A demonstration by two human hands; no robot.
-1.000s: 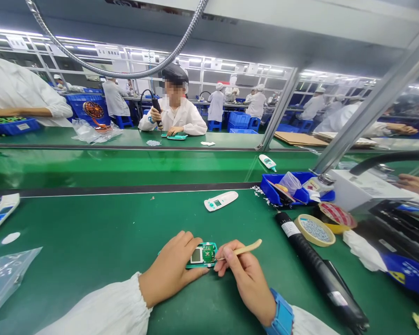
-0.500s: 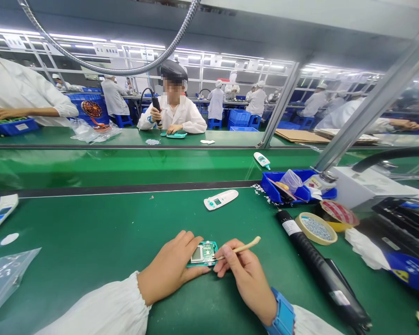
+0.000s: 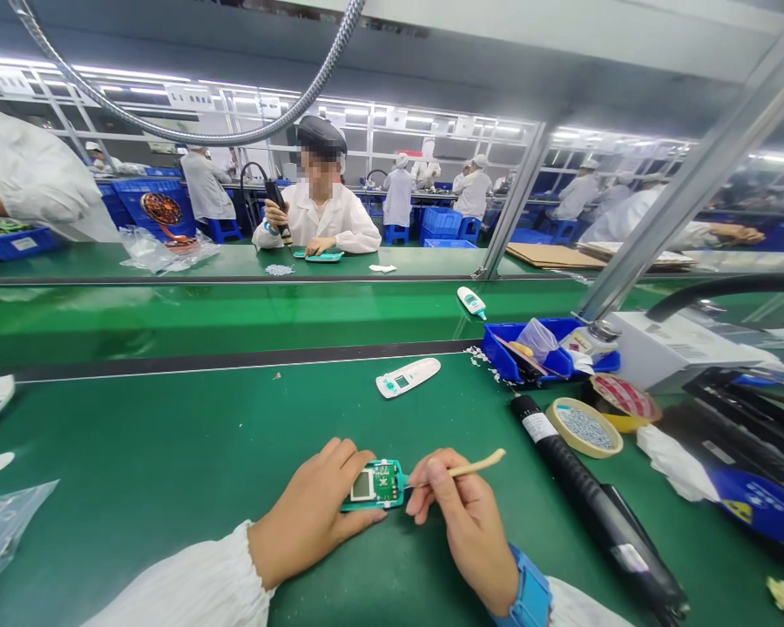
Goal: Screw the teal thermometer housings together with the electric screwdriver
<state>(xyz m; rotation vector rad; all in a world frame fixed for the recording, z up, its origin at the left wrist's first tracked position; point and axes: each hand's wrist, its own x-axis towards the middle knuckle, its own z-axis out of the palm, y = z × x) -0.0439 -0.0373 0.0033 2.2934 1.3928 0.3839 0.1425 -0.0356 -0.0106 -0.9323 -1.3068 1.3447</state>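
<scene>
In the middle of the green bench, my left hand grips an open teal device casing with fingers and thumb along its sides. Inside the casing lies a green circuit board with a small grey display. At the casing's right end, my right hand pinches a thin tool with a cream handle. The tool's slim front part is beside the casing's narrow teal end; its tip is mostly hidden by my fingers. Farther back lies a closed white handheld device with a small screen.
To the right lie a black electric screwdriver, a round dish of small screws and a blue bin. Another white device sits on the green conveyor. Across it, a co-worker holds a screwdriver. A plastic bag is at left.
My right hand has drawn the tool back to the right, off the board's edge, and its handle lies flatter. More of the casing's right end shows. The conveyor device has shifted slightly left.
</scene>
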